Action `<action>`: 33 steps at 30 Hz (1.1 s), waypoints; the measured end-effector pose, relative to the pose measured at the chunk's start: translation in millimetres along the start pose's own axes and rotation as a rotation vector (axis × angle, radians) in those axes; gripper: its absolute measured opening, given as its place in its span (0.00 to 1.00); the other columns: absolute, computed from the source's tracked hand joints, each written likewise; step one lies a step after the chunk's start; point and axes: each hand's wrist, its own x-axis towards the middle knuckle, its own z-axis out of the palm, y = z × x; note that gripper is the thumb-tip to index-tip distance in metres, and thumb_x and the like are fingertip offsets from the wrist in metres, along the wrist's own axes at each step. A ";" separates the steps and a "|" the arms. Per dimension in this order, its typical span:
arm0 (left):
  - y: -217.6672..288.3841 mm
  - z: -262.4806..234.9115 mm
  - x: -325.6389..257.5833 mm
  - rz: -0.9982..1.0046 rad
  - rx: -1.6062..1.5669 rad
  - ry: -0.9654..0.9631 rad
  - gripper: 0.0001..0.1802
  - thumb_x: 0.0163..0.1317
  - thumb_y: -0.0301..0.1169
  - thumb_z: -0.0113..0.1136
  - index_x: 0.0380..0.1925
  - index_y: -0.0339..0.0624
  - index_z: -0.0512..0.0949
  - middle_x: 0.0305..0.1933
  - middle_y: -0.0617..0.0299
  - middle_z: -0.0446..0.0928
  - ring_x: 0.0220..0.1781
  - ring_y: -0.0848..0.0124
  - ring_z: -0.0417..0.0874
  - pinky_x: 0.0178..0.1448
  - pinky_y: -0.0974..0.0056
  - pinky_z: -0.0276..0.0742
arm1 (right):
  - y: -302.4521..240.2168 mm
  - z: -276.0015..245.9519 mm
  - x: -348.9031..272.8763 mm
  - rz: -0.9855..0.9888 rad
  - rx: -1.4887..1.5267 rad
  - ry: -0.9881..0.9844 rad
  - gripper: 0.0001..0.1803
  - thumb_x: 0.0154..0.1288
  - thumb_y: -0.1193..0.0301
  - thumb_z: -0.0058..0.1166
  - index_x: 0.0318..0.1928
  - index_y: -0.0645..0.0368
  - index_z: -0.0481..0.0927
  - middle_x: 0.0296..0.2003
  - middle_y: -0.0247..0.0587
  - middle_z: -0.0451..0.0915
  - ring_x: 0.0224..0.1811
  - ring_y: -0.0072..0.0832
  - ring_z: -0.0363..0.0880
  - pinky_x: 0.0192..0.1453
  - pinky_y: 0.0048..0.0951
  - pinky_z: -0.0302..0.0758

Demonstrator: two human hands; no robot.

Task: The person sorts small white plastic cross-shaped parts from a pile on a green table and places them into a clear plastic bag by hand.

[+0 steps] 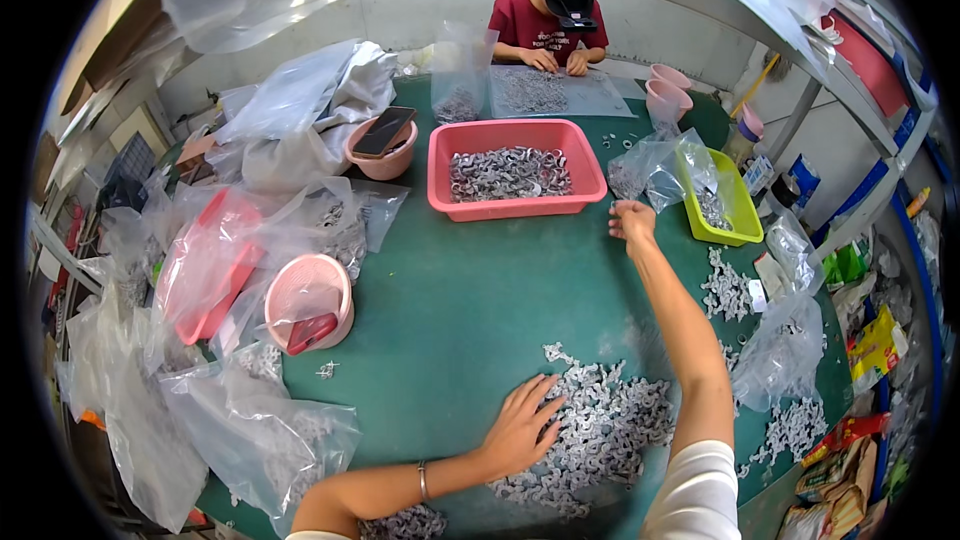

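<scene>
A broad pile of small grey metal clip-like parts point(610, 430) lies on the green tabletop close to me. My left hand point(522, 425) rests on the pile's left edge, fingers stretched out and spread, holding nothing. My right hand point(632, 220) reaches far forward, its fingers curled together. It is beside the right corner of a pink basin point(518, 208) that holds many of the same parts. Just beyond that hand lies a clear plastic bag point(655, 165) with grey parts inside. Whatever the fingers may pinch is too small or hidden to make out.
A lime-green basket point(735, 225) stands at the right, near smaller part heaps. Pink baskets, one under a phone point(385, 132), and plastic bags point(270, 430) crowd the left. Across the table a person point(548, 25) handles parts on a clear sheet.
</scene>
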 end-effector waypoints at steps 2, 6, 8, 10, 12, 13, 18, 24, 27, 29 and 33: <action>3.7 -3.0 -1.6 -0.008 -0.017 0.002 0.19 0.59 0.32 0.50 0.51 0.39 0.70 0.64 0.49 0.57 0.66 0.51 0.55 0.66 0.51 0.52 | -10.9 9.3 14.4 -0.072 -0.034 0.093 0.07 0.58 0.75 0.47 0.33 0.64 0.78 0.23 0.40 0.78 0.15 0.24 0.73 0.18 0.25 0.73; 2.1 -0.2 6.7 -0.002 -0.028 -0.028 0.19 0.58 0.30 0.51 0.51 0.39 0.70 0.63 0.49 0.57 0.66 0.50 0.55 0.66 0.51 0.52 | -41.2 23.1 70.0 -0.442 0.250 -0.062 0.15 0.58 0.77 0.43 0.46 0.68 0.74 0.38 0.47 0.79 0.31 0.24 0.76 0.33 0.23 0.74; 2.8 -2.0 5.7 -0.025 -0.024 -0.039 0.20 0.58 0.30 0.51 0.51 0.39 0.70 0.63 0.48 0.57 0.66 0.50 0.55 0.65 0.50 0.52 | -41.2 35.2 73.3 -0.378 0.175 -0.103 0.18 0.57 0.79 0.39 0.49 0.69 0.72 0.41 0.47 0.79 0.37 0.26 0.76 0.39 0.24 0.73; 2.9 -1.9 5.4 -0.031 -0.022 -0.036 0.20 0.57 0.29 0.52 0.51 0.39 0.70 0.63 0.48 0.58 0.65 0.50 0.56 0.65 0.51 0.52 | -36.6 39.2 74.6 -0.370 0.118 -0.113 0.20 0.56 0.81 0.37 0.50 0.70 0.72 0.43 0.47 0.78 0.40 0.28 0.76 0.44 0.26 0.73; 3.8 -0.7 5.5 -0.029 -0.030 -0.029 0.20 0.57 0.29 0.52 0.51 0.39 0.70 0.62 0.48 0.58 0.65 0.50 0.56 0.65 0.51 0.52 | -27.2 36.5 71.9 -0.414 0.078 -0.089 0.21 0.55 0.82 0.35 0.50 0.69 0.72 0.43 0.47 0.78 0.40 0.30 0.77 0.46 0.27 0.72; 3.8 0.6 5.9 -0.026 -0.038 -0.023 0.20 0.57 0.29 0.52 0.50 0.39 0.70 0.62 0.48 0.58 0.65 0.50 0.56 0.65 0.51 0.53 | -22.6 31.3 70.7 -0.402 0.071 -0.093 0.21 0.54 0.82 0.35 0.49 0.69 0.73 0.43 0.47 0.79 0.41 0.30 0.77 0.46 0.27 0.72; 5.3 1.4 6.6 -0.024 -0.048 -0.006 0.20 0.56 0.28 0.52 0.50 0.39 0.70 0.62 0.48 0.59 0.65 0.50 0.57 0.64 0.52 0.53 | 0.3 5.8 38.1 -0.545 -0.310 -0.008 0.13 0.56 0.79 0.42 0.39 0.66 0.79 0.35 0.49 0.81 0.40 0.35 0.80 0.47 0.30 0.73; 5.7 5.2 3.6 -0.017 -0.039 0.029 0.19 0.55 0.28 0.53 0.49 0.39 0.71 0.61 0.49 0.61 0.64 0.51 0.58 0.65 0.52 0.53 | -9.8 -31.3 -68.2 -0.668 -0.710 -0.249 0.10 0.53 0.72 0.51 0.35 0.63 0.79 0.35 0.53 0.79 0.43 0.45 0.76 0.49 0.40 0.71; 4.4 4.6 1.0 -0.017 -0.022 0.050 0.19 0.55 0.28 0.53 0.48 0.39 0.72 0.61 0.49 0.61 0.64 0.51 0.58 0.64 0.52 0.53 | -4.0 -50.5 -140.8 -0.800 -0.908 -0.628 0.16 0.52 0.66 0.55 0.41 0.60 0.77 0.40 0.52 0.76 0.46 0.48 0.71 0.52 0.42 0.68; 2.4 7.3 0.4 -0.007 -0.019 0.068 0.18 0.55 0.28 0.53 0.48 0.40 0.72 0.61 0.49 0.61 0.64 0.51 0.59 0.64 0.52 0.54 | 0.8 -62.8 -195.0 -0.707 -1.031 -0.793 0.28 0.54 0.56 0.55 0.52 0.60 0.71 0.53 0.53 0.68 0.56 0.48 0.63 0.59 0.43 0.62; 4.7 10.2 -0.6 0.006 -0.016 0.086 0.18 0.55 0.28 0.53 0.47 0.40 0.72 0.60 0.49 0.62 0.63 0.52 0.60 0.63 0.52 0.55 | 28.7 -82.3 -258.7 -0.797 -1.014 -0.790 0.29 0.56 0.57 0.54 0.54 0.59 0.69 0.57 0.52 0.63 0.58 0.47 0.61 0.61 0.43 0.59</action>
